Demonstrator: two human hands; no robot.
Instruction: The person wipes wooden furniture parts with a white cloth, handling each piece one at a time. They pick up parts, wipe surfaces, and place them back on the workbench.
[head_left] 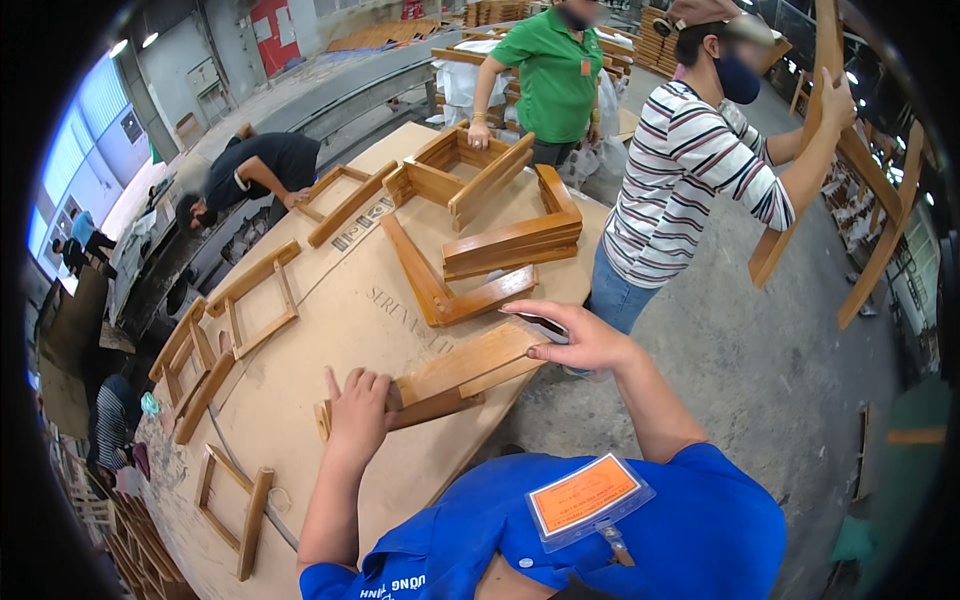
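Note:
A varnished wooden frame piece [455, 375] lies on the cardboard-covered table [340, 310] right in front of me. My left hand [357, 412] rests flat on its near end, fingers apart. My right hand [575, 337] grips its far end at the table's edge and also holds a small dark flat object [540, 325] between thumb and fingers. What that object is cannot be made out.
Several more wooden frames lie across the table, an L-shaped one [440, 290] just beyond my piece. A person in a striped shirt [685, 170] stands at the right lifting a frame [850, 160]. A person in green [550, 70] works at the far end; others stand at the left.

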